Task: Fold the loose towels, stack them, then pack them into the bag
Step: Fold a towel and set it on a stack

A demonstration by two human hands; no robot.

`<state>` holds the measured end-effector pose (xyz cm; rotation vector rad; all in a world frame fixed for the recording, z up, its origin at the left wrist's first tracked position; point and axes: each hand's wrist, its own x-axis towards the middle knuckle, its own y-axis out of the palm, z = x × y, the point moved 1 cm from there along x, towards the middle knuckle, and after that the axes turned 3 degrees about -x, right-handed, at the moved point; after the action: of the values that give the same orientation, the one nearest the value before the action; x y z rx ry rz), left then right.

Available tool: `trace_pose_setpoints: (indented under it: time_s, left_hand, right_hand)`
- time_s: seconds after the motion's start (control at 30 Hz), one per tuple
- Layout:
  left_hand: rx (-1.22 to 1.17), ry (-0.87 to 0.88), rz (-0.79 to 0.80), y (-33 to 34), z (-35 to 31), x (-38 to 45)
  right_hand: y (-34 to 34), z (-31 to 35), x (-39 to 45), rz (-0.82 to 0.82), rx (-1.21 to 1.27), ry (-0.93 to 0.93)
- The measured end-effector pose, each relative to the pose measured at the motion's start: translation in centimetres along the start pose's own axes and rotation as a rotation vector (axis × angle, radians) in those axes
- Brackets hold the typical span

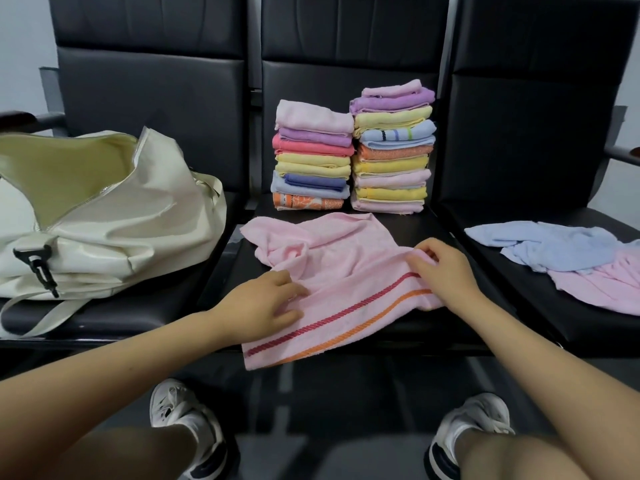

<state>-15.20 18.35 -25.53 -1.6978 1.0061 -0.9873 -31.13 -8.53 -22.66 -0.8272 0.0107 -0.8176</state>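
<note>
A loose pink terry towel with red and orange stripes [339, 271] lies crumpled on the middle black seat [433, 223], with its front edge hanging over. The left hand [263, 303] rests on it with fingers nearly straight. The right hand [440, 268] pinches its right edge. Behind stand two stacks of folded towels [353, 150]. The open cream bag [104, 216] is on the left seat.

A row of three black padded seats [512, 216] carried every item. The left seat held an open cream bag [114, 216]. The middle seat held two stacks of folded towels [353, 157] at the back and a spread pink towel [346, 271] overhanging its front edge. The right seat held loose blue and pink towels [568, 258].
</note>
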Motion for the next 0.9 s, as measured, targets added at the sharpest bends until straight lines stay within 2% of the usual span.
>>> trace_pose_setpoints:
  time_s: [0.17, 0.3, 0.37, 0.5, 0.6, 0.7, 0.77, 0.9]
  left_hand:
    - [-0.114, 0.014, -0.034, 0.1, -1.0, 0.4]
    - [-0.441, -0.12, -0.159, -0.8, -2.2, 0.8]
    - [-0.52, -0.174, -0.203, -1.3, -2.2, 1.3]
    - [-0.307, -0.2, -0.157, -1.0, -1.3, 1.6]
    - [-0.211, -0.149, -0.164, 0.0, -1.4, 1.1]
    - [-0.148, -0.018, -0.188, 0.4, -2.5, 0.8]
    - [-0.101, 0.042, -0.153, 0.6, -3.6, 0.7]
    - [0.014, 0.051, -0.081, 1.3, -5.3, 0.7]
  right_hand:
    - [-0.3, 1.4, 0.0, -0.105, 0.139, -0.008]
    - [-0.1, 1.0, 0.6, -0.161, 0.152, -0.009]
    - [-0.2, 0.9, 0.9, -0.233, 0.206, 0.016]
    - [-0.2, 0.3, 1.6, -0.302, 0.26, 0.083]
    - [0.5, -1.0, 1.8, -0.204, 0.195, 0.148]
    - [1.4, -2.3, 1.8, -0.087, 0.071, 0.154]
    - [2.0, -2.5, 1.7, -0.033, -0.005, 0.142]
    - [2.7, -2.3, 1.8, 0.018, -0.109, 0.137]
